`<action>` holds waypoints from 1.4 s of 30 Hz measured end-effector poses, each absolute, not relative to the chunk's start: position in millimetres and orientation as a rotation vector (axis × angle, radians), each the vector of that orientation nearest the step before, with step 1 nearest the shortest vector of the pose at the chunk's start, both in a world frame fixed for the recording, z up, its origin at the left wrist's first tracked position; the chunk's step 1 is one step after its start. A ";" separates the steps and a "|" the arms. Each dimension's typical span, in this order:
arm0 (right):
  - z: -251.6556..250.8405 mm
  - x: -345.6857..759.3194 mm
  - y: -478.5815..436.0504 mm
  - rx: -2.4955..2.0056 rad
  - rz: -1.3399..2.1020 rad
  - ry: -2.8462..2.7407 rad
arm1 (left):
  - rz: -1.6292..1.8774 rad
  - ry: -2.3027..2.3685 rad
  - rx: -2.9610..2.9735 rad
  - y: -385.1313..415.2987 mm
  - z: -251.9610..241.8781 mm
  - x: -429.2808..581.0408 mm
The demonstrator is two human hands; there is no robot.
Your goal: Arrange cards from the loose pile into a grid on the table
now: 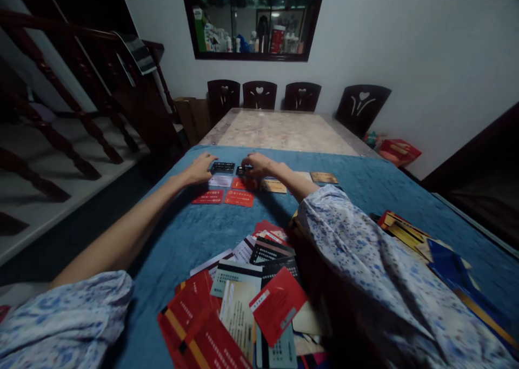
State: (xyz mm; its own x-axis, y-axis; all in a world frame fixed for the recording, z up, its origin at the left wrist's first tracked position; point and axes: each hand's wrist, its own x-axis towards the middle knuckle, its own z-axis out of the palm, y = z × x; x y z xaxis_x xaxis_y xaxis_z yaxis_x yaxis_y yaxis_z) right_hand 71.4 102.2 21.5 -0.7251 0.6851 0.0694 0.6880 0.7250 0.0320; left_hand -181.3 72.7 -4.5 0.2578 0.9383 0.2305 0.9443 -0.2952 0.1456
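Both my arms reach far forward over a blue cloth (194,234). My left hand (200,167) lies flat, fingers stretched, touching the left edge of a black card (223,167). My right hand (257,163) rests with curled fingers on a second black card (242,170) beside the first. Below them lie a white card (220,180), red cards (239,197) and tan cards (273,185) in rows. A loose heap of red, white and black cards (247,293) is spread close to me.
A second pile of yellow, red and blue cards (421,242) sits at my right. Beyond the cloth is bare marble tabletop (279,131) with several dark chairs (259,94) against the wall. A wooden stair rail (81,87) runs along the left.
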 end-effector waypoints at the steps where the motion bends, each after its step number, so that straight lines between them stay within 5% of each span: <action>1: 22.0 74.8 99.1 -1.133 -0.083 -2.876 | -0.416 -1.850 -2.481 67.7 -4.4 -178.8; 27: 6.9 198.1 9.5 -1.023 0.104 -2.764 | -0.569 -1.473 -2.786 -29.4 -12.6 -56.9; 42: -1.7 257.9 -19.5 -1.193 0.211 -2.744 | -0.051 -1.042 -3.157 -59.6 -12.2 28.3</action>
